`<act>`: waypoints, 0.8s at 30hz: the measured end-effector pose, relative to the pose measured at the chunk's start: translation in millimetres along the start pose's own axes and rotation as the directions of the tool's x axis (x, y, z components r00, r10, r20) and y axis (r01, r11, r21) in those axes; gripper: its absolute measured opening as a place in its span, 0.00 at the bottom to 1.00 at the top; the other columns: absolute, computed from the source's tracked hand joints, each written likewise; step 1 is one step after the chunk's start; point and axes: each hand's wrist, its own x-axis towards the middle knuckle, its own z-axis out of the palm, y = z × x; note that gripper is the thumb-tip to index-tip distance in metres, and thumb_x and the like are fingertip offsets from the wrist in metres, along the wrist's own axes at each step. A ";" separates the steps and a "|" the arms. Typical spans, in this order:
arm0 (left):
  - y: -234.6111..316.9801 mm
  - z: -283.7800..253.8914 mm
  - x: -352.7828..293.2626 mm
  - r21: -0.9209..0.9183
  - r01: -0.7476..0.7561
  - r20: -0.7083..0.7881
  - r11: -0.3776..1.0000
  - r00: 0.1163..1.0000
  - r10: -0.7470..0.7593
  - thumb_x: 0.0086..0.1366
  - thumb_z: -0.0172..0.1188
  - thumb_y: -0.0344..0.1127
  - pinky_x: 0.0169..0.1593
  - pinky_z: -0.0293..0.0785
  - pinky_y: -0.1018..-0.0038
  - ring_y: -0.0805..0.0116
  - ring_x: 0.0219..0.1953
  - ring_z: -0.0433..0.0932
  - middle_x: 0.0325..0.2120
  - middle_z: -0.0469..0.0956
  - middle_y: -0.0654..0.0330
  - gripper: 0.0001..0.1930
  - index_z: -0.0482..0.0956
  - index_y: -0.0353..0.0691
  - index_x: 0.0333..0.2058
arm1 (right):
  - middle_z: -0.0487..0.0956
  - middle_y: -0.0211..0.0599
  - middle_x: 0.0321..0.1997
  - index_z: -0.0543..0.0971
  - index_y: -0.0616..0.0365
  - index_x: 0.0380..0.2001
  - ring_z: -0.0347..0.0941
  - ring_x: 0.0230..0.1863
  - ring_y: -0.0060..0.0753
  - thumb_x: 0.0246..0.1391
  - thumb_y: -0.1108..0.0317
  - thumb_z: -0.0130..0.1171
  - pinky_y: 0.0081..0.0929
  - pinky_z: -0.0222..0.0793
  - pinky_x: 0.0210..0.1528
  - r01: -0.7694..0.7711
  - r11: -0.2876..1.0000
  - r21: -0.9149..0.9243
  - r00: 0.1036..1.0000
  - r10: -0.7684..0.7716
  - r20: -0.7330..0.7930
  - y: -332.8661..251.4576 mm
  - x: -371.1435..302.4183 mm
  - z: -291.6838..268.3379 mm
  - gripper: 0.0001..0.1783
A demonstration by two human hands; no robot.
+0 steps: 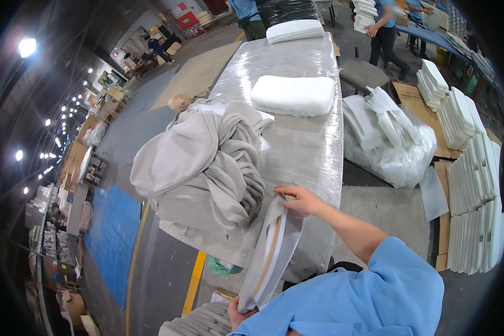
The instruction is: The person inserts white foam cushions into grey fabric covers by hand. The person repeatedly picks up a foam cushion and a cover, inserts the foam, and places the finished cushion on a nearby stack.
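A long grey fabric cushion cover is stretched between my two hands at the near end of the table. A tan strip runs along its edge, with a white pad showing beside it. My right hand pinches the far end between thumb and fingers. Around the near end my left hand is closed, its fingers partly hidden by the fabric. Just beyond and to the left lies a big heap of grey fabric covers. Farther back on the table rests a white padded slab.
The table has a shiny plastic covering, with another white slab at its far end. To the right are a plastic bag of white pads and tall stacks of white pads. Grey folded pieces sit below left. People work farther off.
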 end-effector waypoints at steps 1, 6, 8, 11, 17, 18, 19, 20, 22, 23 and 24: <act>-8.0 1.8 -6.7 0.024 -0.100 -0.044 0.995 0.994 0.101 0.68 0.56 0.43 0.45 0.79 0.65 0.63 0.39 0.80 0.39 0.81 0.56 0.15 0.79 0.38 0.44 | 0.71 0.41 0.73 0.75 0.57 0.66 0.70 0.68 0.39 0.54 0.75 0.62 0.32 0.64 0.72 -0.086 0.988 0.129 0.996 0.086 0.004 1.2 0.3 0.7 0.33; -0.9 -1.4 -3.3 0.068 -0.160 -0.028 0.985 0.986 0.162 0.66 0.60 0.41 0.43 0.81 0.67 0.65 0.37 0.82 0.35 0.83 0.54 0.14 0.81 0.36 0.42 | 0.74 0.40 0.71 0.77 0.58 0.63 0.76 0.64 0.39 0.55 0.75 0.60 0.31 0.69 0.68 -0.033 0.989 0.145 0.999 0.035 -0.013 -1.0 6.2 5.5 0.30; -4.7 -0.4 -3.9 0.130 -0.239 -0.036 0.962 0.969 0.246 0.65 0.62 0.42 0.42 0.81 0.66 0.64 0.37 0.82 0.36 0.84 0.54 0.15 0.81 0.36 0.42 | 0.77 0.42 0.68 0.80 0.58 0.60 0.78 0.62 0.40 0.55 0.77 0.60 0.32 0.72 0.65 -0.002 1.000 -0.023 0.999 0.001 -0.051 -1.9 7.1 8.4 0.27; -3.6 -19.2 6.8 0.808 -0.558 0.321 0.192 0.689 0.650 0.65 0.60 0.45 0.45 0.82 0.61 0.59 0.39 0.84 0.39 0.85 0.52 0.18 0.82 0.35 0.43 | 0.81 0.46 0.62 0.83 0.59 0.54 0.80 0.60 0.43 0.55 0.78 0.61 0.34 0.76 0.61 0.001 0.984 -0.177 0.987 -0.029 -0.158 -9.2 15.2 20.2 0.22; -3.9 -32.1 54.9 0.211 -0.185 0.025 0.960 0.983 0.184 0.65 0.60 0.45 0.46 0.82 0.60 0.57 0.40 0.84 0.39 0.85 0.51 0.18 0.82 0.34 0.44 | 0.83 0.48 0.58 0.85 0.60 0.48 0.81 0.56 0.50 0.54 0.78 0.64 0.35 0.78 0.56 0.081 0.954 -0.289 0.927 -0.179 -0.329 -8.1 8.8 41.2 0.16; -4.1 -35.4 60.8 0.145 -0.135 0.008 0.980 0.991 0.135 0.65 0.60 0.45 0.46 0.81 0.60 0.57 0.40 0.84 0.39 0.85 0.51 0.18 0.82 0.34 0.44 | 0.82 0.47 0.59 0.85 0.60 0.48 0.81 0.57 0.50 0.54 0.78 0.65 0.35 0.79 0.55 0.078 0.960 -0.268 0.927 -0.168 -0.335 -10.7 9.3 41.4 0.17; -4.5 -37.8 67.2 0.087 -0.088 -0.001 0.992 0.996 0.089 0.65 0.60 0.45 0.46 0.81 0.60 0.56 0.40 0.84 0.40 0.85 0.51 0.18 0.82 0.34 0.44 | 0.82 0.47 0.59 0.85 0.60 0.49 0.80 0.57 0.50 0.54 0.78 0.65 0.35 0.79 0.55 0.068 0.977 -0.200 0.943 -0.129 -0.307 -13.7 11.4 38.3 0.18; -4.9 -42.7 70.4 0.060 -0.071 -0.012 0.996 0.997 0.072 0.65 0.60 0.45 0.47 0.81 0.60 0.56 0.40 0.84 0.40 0.85 0.51 0.19 0.82 0.34 0.44 | 0.81 0.46 0.60 0.84 0.60 0.49 0.80 0.58 0.50 0.53 0.78 0.65 0.35 0.79 0.55 0.054 0.991 -0.126 0.958 -0.087 -0.274 -17.9 12.7 37.1 0.18; -6.0 -50.6 77.1 0.020 -0.052 -0.031 0.998 0.998 0.052 0.65 0.60 0.44 0.47 0.81 0.59 0.56 0.41 0.84 0.40 0.85 0.51 0.19 0.81 0.34 0.44 | 0.81 0.46 0.61 0.83 0.60 0.49 0.79 0.59 0.51 0.53 0.78 0.65 0.37 0.80 0.53 -0.001 0.994 -0.107 0.974 -0.023 -0.225 -27.1 14.7 36.4 0.18; -7.6 -54.5 79.3 0.002 -0.038 -0.043 0.999 0.998 0.038 0.65 0.60 0.44 0.47 0.81 0.59 0.55 0.41 0.84 0.40 0.85 0.50 0.19 0.81 0.34 0.44 | 0.80 0.46 0.61 0.83 0.60 0.49 0.79 0.59 0.51 0.54 0.77 0.65 0.38 0.80 0.52 -0.041 0.985 -0.165 0.977 0.005 -0.215 -31.6 13.2 37.1 0.17; -8.3 -58.6 81.5 -0.008 -0.037 -0.055 0.999 0.998 0.037 0.65 0.60 0.44 0.47 0.81 0.59 0.55 0.41 0.84 0.40 0.85 0.50 0.19 0.81 0.34 0.44 | 0.79 0.47 0.62 0.83 0.60 0.48 0.78 0.59 0.52 0.54 0.77 0.65 0.38 0.80 0.52 -0.079 0.972 -0.221 0.978 0.033 -0.205 -35.9 13.7 38.6 0.16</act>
